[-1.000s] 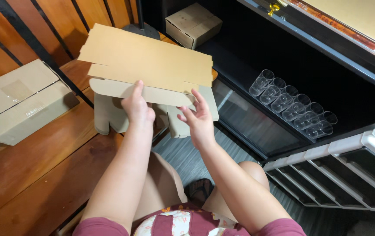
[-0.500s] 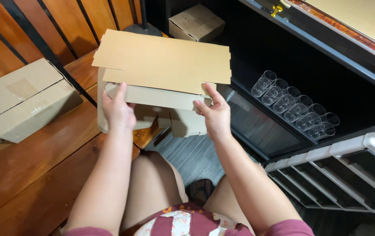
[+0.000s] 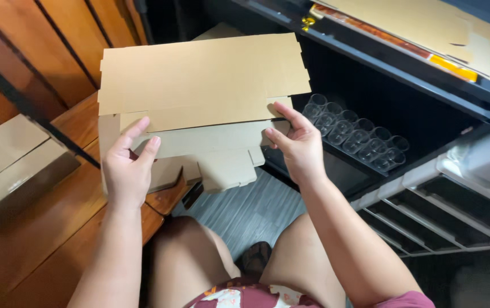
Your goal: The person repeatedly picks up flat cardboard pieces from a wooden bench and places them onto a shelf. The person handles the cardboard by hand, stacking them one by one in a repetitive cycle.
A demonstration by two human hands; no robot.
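Both hands [image 3: 128, 171] [image 3: 296, 145] pinch flat cardboard box blank [image 3: 199, 80]; L fingertips hidden behind it.

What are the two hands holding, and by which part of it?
A flat, partly folded cardboard box. The left hand grips its lower left edge; the right hand grips its lower right edge, at the folded flaps.
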